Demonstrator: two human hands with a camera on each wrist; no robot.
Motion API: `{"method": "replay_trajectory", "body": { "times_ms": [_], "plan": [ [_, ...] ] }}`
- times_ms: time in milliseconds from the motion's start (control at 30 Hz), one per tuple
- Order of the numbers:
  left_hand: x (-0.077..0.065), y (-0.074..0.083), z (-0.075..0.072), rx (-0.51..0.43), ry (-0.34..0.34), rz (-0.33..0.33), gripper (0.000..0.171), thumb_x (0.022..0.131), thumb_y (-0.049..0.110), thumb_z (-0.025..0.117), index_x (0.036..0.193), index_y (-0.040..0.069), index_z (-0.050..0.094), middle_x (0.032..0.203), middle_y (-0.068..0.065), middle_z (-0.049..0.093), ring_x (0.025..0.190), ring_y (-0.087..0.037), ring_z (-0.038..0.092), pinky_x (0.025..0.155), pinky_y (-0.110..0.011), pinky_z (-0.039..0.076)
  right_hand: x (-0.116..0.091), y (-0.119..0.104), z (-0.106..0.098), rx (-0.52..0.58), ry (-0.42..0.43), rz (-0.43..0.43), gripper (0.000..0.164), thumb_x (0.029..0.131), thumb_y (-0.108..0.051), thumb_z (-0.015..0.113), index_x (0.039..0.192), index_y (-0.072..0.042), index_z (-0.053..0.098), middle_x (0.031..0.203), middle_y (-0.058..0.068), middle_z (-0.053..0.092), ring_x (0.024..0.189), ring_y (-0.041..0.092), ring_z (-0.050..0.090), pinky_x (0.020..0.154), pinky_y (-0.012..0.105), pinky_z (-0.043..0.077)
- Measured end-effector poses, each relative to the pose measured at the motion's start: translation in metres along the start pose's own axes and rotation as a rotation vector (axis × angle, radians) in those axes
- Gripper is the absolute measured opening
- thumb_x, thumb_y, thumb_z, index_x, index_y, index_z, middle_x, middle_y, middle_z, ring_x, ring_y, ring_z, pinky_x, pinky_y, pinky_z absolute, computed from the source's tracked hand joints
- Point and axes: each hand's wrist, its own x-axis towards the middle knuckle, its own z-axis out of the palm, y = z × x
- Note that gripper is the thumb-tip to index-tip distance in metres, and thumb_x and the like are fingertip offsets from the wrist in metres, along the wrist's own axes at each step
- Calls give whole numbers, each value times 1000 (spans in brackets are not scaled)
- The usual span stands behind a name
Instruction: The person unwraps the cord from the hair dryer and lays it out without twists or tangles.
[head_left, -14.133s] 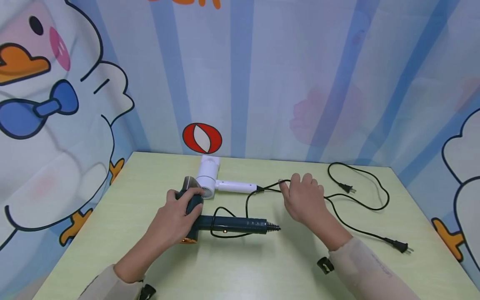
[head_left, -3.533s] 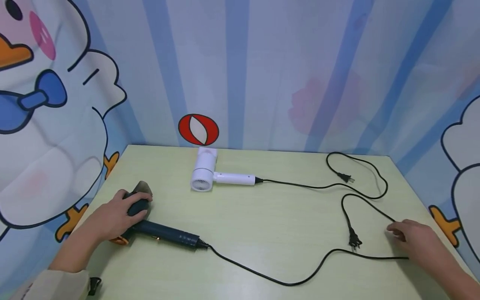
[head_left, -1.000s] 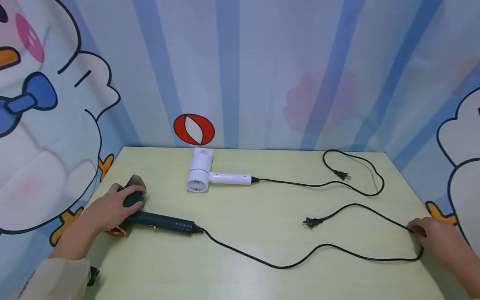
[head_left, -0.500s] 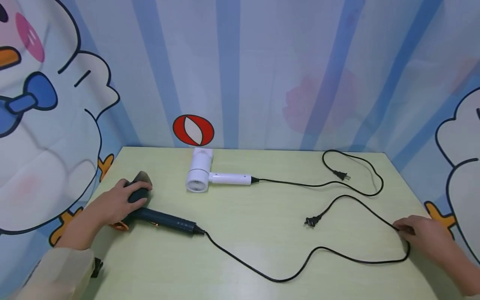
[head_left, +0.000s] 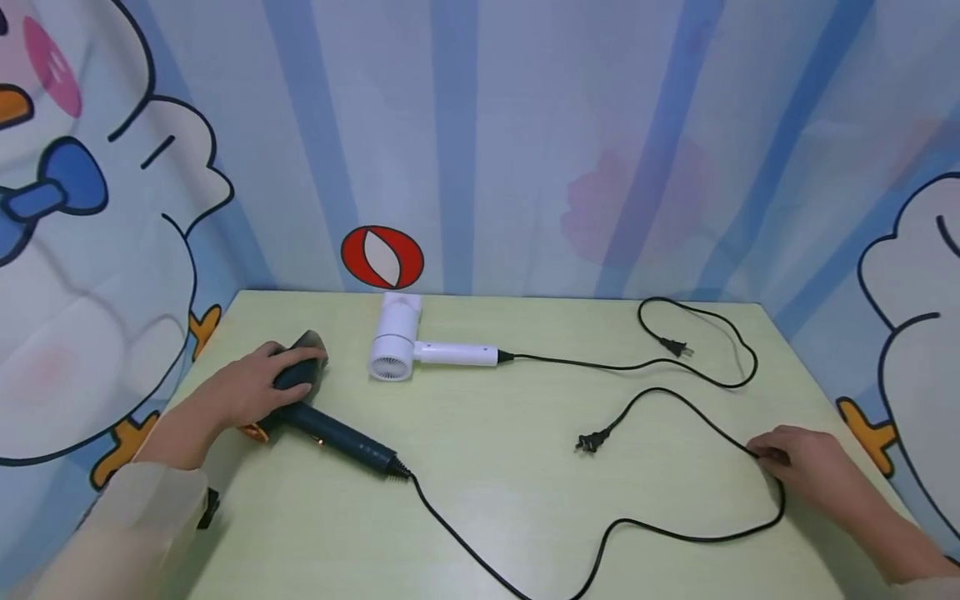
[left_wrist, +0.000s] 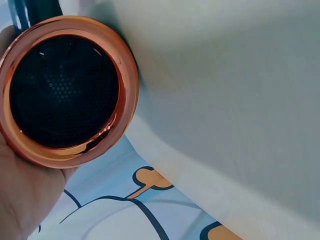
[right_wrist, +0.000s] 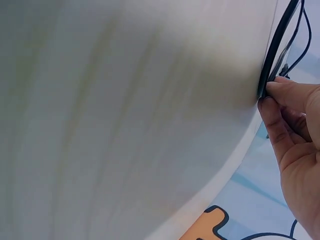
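My left hand point(head_left: 251, 387) grips the head of a dark blue hair dryer point(head_left: 341, 437) on the left of the table, its handle slanting toward the front right. In the left wrist view, the copper-coloured ring point(left_wrist: 131, 90) round its dark grille faces the camera. From the handle end a black cord point(head_left: 697, 540) curves to the right, where my right hand point(head_left: 810, 462) pinches it between thumb and fingertips. Past that hand the cord bends back left to its plug point(head_left: 592, 442). The right wrist view shows the thumb point(right_wrist: 287, 92) against the cord.
A white hair dryer point(head_left: 456, 354) lies at the back of the pale table point(head_left: 480, 492). Its own cord point(head_left: 577, 363) runs right and loops round to a plug point(head_left: 675, 347), apart from the blue dryer's cord. A printed curtain point(head_left: 517, 150) hangs behind.
Earlier, the two cords lay crossed and the blue dryer was near the white one; now they are apart. Over the last second both hands moved inward, right hand leftward with the cord, left hand rightward.
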Motion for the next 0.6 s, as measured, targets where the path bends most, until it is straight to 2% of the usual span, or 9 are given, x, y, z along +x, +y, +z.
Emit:
{"method": "replay_trajectory", "body": {
  "times_ms": [200,367,500,600],
  "plan": [
    [9,0,-2,16,26,27,57,99,44,63,151,30,46,145,-26,43,113,-46,58,90,-64,49,7,-11,0,23,-8,-5,17,81,2,79,95,-6,78,82,-4,68,74,17,65,65,39,54],
    [14,1,-4,23,33,28,59,98,44,64,152,29,46,147,-24,43,114,-45,58,92,-64,48,9,-15,1,44,-20,-23,17,81,1,79,96,-7,79,84,-4,70,76,18,66,66,38,55],
    [19,3,-7,67,72,38,61,98,45,65,153,28,44,149,-22,43,116,-45,59,92,-64,48,12,-17,-3,40,-59,-25,16,83,-3,79,98,-8,78,85,-6,69,76,14,64,65,35,54],
    [18,11,-10,96,111,27,62,98,45,63,154,27,42,151,-21,42,122,-47,55,93,-66,47,15,-24,-12,26,-80,-20,17,88,-10,76,104,-5,76,86,-4,67,75,14,63,64,35,52]
  ]
}}
